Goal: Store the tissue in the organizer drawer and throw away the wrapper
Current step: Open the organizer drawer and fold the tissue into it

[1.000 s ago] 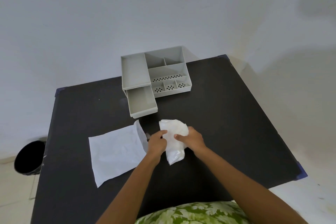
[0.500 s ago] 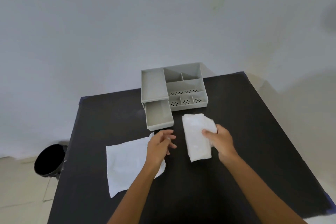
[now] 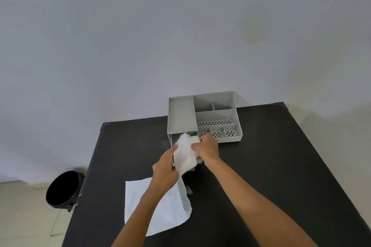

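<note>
Step in hand: stowing the tissue (image 3: 185, 154). Both hands, left hand (image 3: 165, 168) and right hand (image 3: 205, 147), have fingers closed on it, pressing it over the open drawer (image 3: 174, 140) of the grey organizer (image 3: 181, 115). Next move: tuck the edges inside, then collect the wrapper (image 3: 158, 206) in front of the organizer for the black bin (image 3: 61, 191). No legible writing.

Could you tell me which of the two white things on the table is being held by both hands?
The crumpled tissue, gripped by the left hand and right hand over the open drawer. The flat wrapper lies untouched nearer the person.
</note>
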